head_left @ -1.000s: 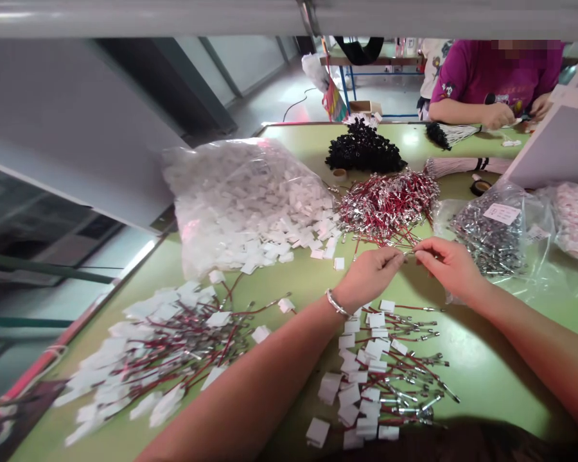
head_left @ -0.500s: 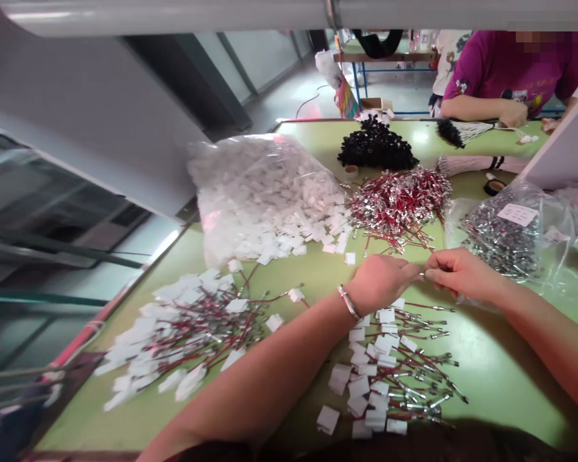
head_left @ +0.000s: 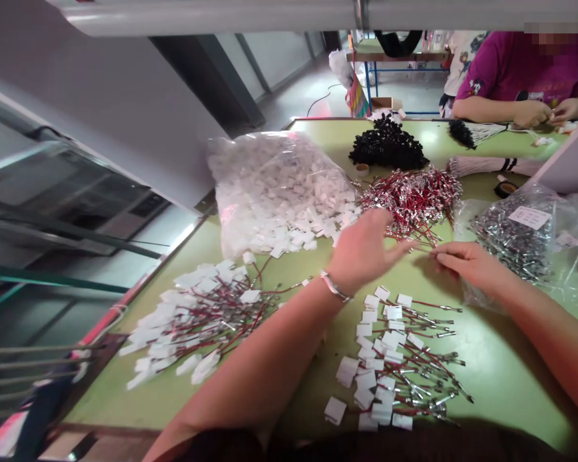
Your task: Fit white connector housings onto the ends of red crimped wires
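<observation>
My left hand (head_left: 363,250) hovers over the green table (head_left: 491,366) with its fingers stretched toward the spilled white connector housings (head_left: 313,234) and the pile of red wires (head_left: 411,199); it holds nothing that I can see. My right hand (head_left: 465,263) is pinched on the end of a thin red wire with a metal terminal, just right of the left hand. Below both hands lies a row of finished red wires with white housings (head_left: 390,359).
A clear bag of white housings (head_left: 274,186) sits at the back left. A larger heap of finished wires (head_left: 202,317) lies left. A bag of metal terminals (head_left: 515,234), a black bundle (head_left: 388,147) and another person's hands (head_left: 539,114) are beyond.
My left hand has let go of the wire it shared with my right hand, opened, and moved up and left toward the white housings. The view has shifted left.
</observation>
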Motion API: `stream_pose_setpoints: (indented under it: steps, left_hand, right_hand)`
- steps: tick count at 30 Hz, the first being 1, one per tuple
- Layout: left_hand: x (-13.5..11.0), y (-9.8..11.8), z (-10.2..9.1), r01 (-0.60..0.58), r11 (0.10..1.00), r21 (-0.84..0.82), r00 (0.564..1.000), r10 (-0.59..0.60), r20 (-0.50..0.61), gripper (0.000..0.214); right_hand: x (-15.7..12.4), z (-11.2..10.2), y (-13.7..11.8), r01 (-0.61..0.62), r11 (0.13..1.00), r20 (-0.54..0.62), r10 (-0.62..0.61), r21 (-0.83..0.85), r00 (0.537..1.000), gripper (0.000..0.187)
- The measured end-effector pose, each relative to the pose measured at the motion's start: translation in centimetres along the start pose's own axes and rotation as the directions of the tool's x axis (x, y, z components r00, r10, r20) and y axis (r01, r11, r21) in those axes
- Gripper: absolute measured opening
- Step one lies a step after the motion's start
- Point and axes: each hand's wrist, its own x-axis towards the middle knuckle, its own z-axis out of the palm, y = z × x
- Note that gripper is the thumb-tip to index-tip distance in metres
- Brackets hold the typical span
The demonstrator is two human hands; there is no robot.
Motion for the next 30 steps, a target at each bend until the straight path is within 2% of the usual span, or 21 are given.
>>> stream_pose_setpoints:
  steps: [1, 2, 3, 5, 7, 10, 13, 16, 19, 21, 23, 25, 27, 28, 30]
  left_hand:
    - [0.1, -0.7, -0.5, 0.156, 0.985, 0.077, 0.987, -0.158, 0.030, 0.057]
    - [0.2, -1.4, -0.8, 0.242, 0.958, 0.151, 0.962, -0.258, 0.094, 0.056]
    - [0.2, -2.0, -1.0, 0.259, 0.944, 0.204, 0.939, -0.296, 0.175, 0.052]
    - [0.3, -2.7, -0.7, 0.195, 0.949, 0.249, 0.908, -0.270, 0.319, 0.039]
    - [0.2, -2.9, -0.2, 0.111, 0.965, 0.239, 0.901, -0.199, 0.386, 0.027]
    - [0.2, -2.7, 0.5, 0.062, 0.977, 0.203, 0.915, -0.137, 0.381, 0.021]
    - [0.4, -2.9, 1.0, 0.034, 0.990, 0.135, 0.937, -0.079, 0.341, 0.020]
    - [0.7, -3.5, 1.9, 0.047, 0.999, 0.014, 0.961, -0.049, 0.272, 0.016]
    - [1.0, -4.1, 2.9, 0.064, 0.990, -0.122, 0.981, -0.040, 0.188, 0.016]
    - [1.1, -4.2, 3.1, 0.043, 0.981, -0.191, 0.987, -0.012, 0.163, 0.023]
    - [1.1, -4.1, 2.7, 0.037, 0.971, -0.238, 0.988, 0.000, 0.154, 0.027]
    - [1.1, -3.7, 1.9, 0.062, 0.957, -0.284, 0.991, -0.026, 0.129, 0.026]
    - [1.0, -3.1, 1.1, 0.121, 0.909, -0.399, 0.990, -0.082, 0.113, 0.024]
    - [1.0, -2.7, 0.9, 0.167, 0.855, -0.491, 0.984, -0.114, 0.136, 0.025]
    - [0.7, -1.8, 1.0, 0.292, 0.671, -0.682, 0.953, -0.145, 0.266, 0.027]
  right_hand:
    - [0.2, -0.4, 0.3, -0.023, 0.997, -0.087, 0.030, 0.077, 0.996, 0.022]
    - [0.4, -0.8, 0.6, -0.038, 0.987, -0.148, 0.061, 0.155, 0.987, 0.023]
    - [0.5, -1.2, 0.8, -0.047, 0.975, -0.177, 0.086, 0.217, 0.980, 0.023]
    - [0.6, -1.7, 0.8, -0.050, 0.960, -0.159, 0.096, 0.275, 0.983, 0.018]
    - [0.4, -1.8, 0.5, -0.042, 0.967, -0.107, 0.071, 0.251, 0.992, 0.010]
    - [-0.1, -1.3, -0.4, -0.045, 0.991, -0.017, 0.048, 0.126, 0.999, 0.004]
    - [-0.7, -0.8, -1.2, -0.026, 1.000, 0.064, 0.027, -0.012, 0.998, 0.009]
    - [-0.9, -0.7, -1.4, 0.013, 0.973, 0.030, -0.007, -0.231, 1.000, 0.020]
    - [-0.5, -0.6, -0.7, 0.065, 0.880, -0.016, -0.083, -0.471, 0.996, 0.021]
    - [-0.3, -0.5, -0.2, 0.144, 0.788, 0.034, -0.154, -0.599, 0.987, 0.020]
    - [-0.2, -0.1, 0.0, 0.191, 0.678, 0.082, -0.189, -0.710, 0.979, 0.021]
    - [-0.3, 0.2, -0.3, 0.151, 0.597, 0.070, -0.156, -0.788, 0.985, 0.022]
    - [-0.5, 0.4, -0.7, 0.085, 0.598, 0.026, -0.106, -0.797, 0.994, 0.023]
    - [-0.6, 0.3, -1.0, 0.067, 0.622, 0.009, -0.095, -0.780, 0.995, 0.024]
    - [-0.8, 0.1, -1.3, 0.068, 0.668, -0.017, -0.120, -0.741, 0.993, 0.026]
